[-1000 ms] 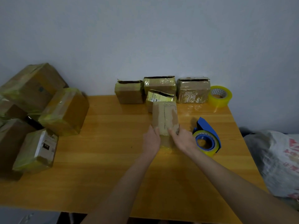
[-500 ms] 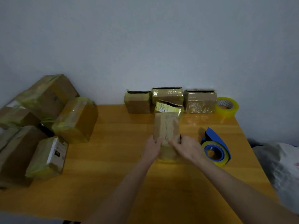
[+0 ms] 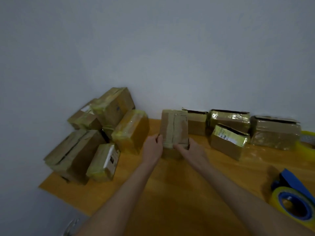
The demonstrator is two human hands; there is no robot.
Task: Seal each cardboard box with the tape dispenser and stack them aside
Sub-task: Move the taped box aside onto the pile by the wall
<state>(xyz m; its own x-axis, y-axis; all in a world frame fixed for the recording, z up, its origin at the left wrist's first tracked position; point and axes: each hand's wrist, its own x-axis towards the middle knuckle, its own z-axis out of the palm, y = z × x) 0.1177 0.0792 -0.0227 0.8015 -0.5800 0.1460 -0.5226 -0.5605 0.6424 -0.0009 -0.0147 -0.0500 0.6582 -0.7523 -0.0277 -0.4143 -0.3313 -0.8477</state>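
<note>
**Taped box gripped at near end; stack lies to the left**

The stack of taped boxes [image 3: 95, 137] occupies the left end of the tabletop [image 3: 170, 193], against the wall [image 3: 170, 57], with its boxes leaning at mixed angles. The left hand [image 3: 152, 149] grips the near left corner of the held box [image 3: 173, 126], thumb on the top face. The held box sits between both hands, its long axis running away from the person toward the wall. A tape strip [image 3: 171, 128] follows that axis along the top face. Whether the underside touches the tabletop cannot be determined. The right hand [image 3: 191, 149] grips the near right corner, fingers curled over the end. Further right, the unsealed boxes [image 3: 230, 120] stand grouped by the wall. The tape dispenser [image 3: 293, 200] lies at the near right, well apart from both hands.

Assessment: sealing of this box appears complete, and stacking remains. The stack lies left of the box and nearer the left hand, so the box would travel with its long side leading
</note>
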